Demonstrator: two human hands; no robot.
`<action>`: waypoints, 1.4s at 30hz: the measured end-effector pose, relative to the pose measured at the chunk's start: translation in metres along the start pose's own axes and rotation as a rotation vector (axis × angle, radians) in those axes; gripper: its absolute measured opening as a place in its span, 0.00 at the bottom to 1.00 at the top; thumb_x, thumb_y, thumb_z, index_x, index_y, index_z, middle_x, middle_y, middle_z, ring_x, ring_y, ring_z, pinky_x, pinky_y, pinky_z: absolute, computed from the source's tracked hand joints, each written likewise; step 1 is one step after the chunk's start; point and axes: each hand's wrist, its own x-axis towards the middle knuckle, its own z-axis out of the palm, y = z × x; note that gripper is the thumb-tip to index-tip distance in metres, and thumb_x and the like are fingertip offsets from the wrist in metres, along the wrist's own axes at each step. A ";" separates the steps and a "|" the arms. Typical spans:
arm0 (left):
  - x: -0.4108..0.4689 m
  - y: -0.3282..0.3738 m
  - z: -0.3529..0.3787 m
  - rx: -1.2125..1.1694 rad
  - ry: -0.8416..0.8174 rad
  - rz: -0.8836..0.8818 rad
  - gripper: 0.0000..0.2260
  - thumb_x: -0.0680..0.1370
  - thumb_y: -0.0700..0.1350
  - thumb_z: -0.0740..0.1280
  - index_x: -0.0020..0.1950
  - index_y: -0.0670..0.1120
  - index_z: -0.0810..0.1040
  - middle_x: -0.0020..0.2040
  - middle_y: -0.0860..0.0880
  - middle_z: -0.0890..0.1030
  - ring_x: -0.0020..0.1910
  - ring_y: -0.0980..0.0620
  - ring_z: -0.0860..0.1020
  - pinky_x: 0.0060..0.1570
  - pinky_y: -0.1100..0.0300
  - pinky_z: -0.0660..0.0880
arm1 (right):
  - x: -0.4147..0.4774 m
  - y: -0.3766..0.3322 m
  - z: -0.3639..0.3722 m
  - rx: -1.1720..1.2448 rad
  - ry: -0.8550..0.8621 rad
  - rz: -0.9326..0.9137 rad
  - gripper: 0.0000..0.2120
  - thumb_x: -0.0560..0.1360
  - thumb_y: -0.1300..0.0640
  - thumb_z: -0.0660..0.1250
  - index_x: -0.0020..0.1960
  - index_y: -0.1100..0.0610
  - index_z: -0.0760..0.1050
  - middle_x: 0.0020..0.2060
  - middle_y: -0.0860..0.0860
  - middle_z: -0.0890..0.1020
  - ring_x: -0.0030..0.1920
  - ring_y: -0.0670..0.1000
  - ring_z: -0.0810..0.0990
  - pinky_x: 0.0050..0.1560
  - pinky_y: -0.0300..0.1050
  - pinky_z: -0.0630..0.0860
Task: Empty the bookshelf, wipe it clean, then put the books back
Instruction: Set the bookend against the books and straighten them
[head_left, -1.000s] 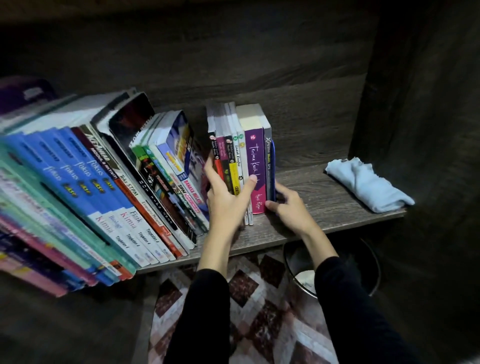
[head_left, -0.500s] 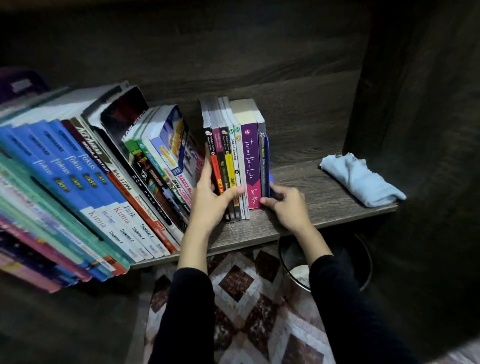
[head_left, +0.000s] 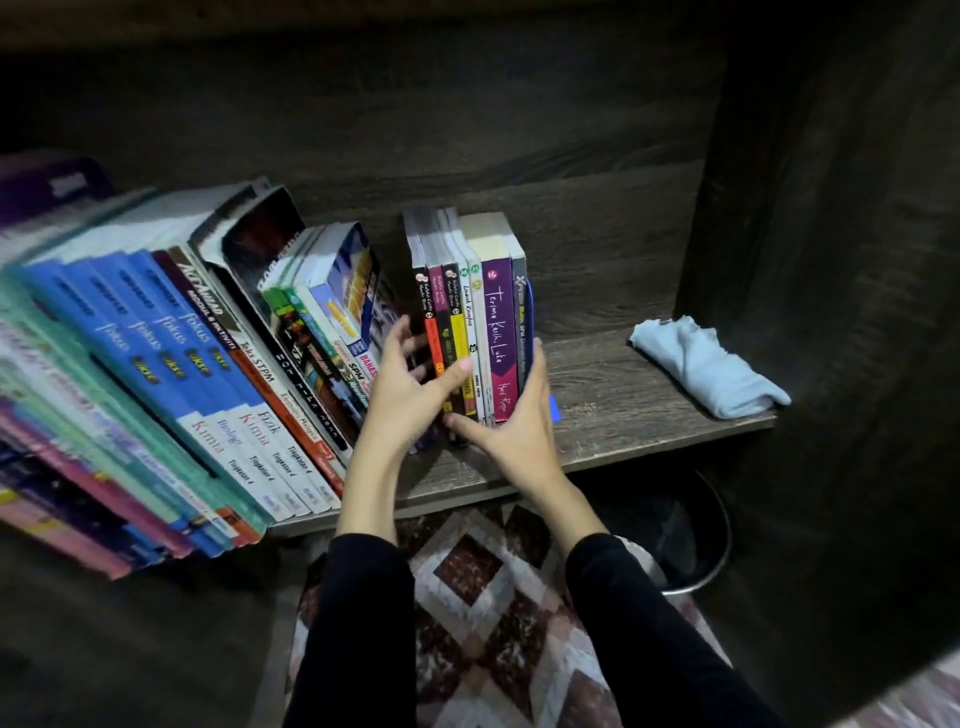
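A small group of upright paperbacks (head_left: 493, 291), with a purple spine among them, stands on the dark wooden shelf board (head_left: 613, 410). My left hand (head_left: 410, 395) clasps the group from its left, fingers spread along that side and thumb laid across the spines. My right hand (head_left: 514, 436) holds the opposite side, fingers running up the outermost book and thumb at the bottom front. To the left, a long row of larger textbooks (head_left: 208, 353) leans rightward.
A folded light-blue cloth (head_left: 706, 369) lies at the right end of the shelf, against the dark side panel (head_left: 831, 260). Below the shelf sit a round black bin (head_left: 696, 540) and a patterned rug (head_left: 483, 587).
My right hand has slid from the base of the paperbacks up along their right side, thumb now under the front. My left hand stays on the left side.
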 end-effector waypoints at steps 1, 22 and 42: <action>-0.002 0.004 -0.004 -0.056 -0.003 -0.047 0.26 0.76 0.44 0.68 0.71 0.49 0.61 0.61 0.55 0.70 0.61 0.53 0.71 0.59 0.57 0.68 | 0.000 -0.002 0.003 -0.018 0.029 -0.002 0.61 0.61 0.46 0.80 0.77 0.48 0.39 0.76 0.53 0.53 0.76 0.53 0.53 0.73 0.60 0.57; -0.031 -0.015 -0.014 0.519 0.727 0.425 0.25 0.76 0.36 0.63 0.73 0.42 0.65 0.72 0.45 0.65 0.46 0.54 0.77 0.33 0.64 0.73 | -0.001 -0.010 0.020 -0.029 0.230 0.006 0.55 0.62 0.43 0.79 0.76 0.53 0.48 0.74 0.55 0.59 0.73 0.55 0.57 0.71 0.60 0.60; -0.018 -0.010 -0.003 0.320 0.693 0.381 0.38 0.77 0.48 0.66 0.78 0.48 0.45 0.76 0.47 0.56 0.71 0.46 0.63 0.69 0.53 0.64 | -0.002 -0.009 0.019 -0.048 0.213 0.001 0.55 0.61 0.42 0.78 0.76 0.50 0.47 0.73 0.54 0.60 0.73 0.54 0.58 0.70 0.62 0.62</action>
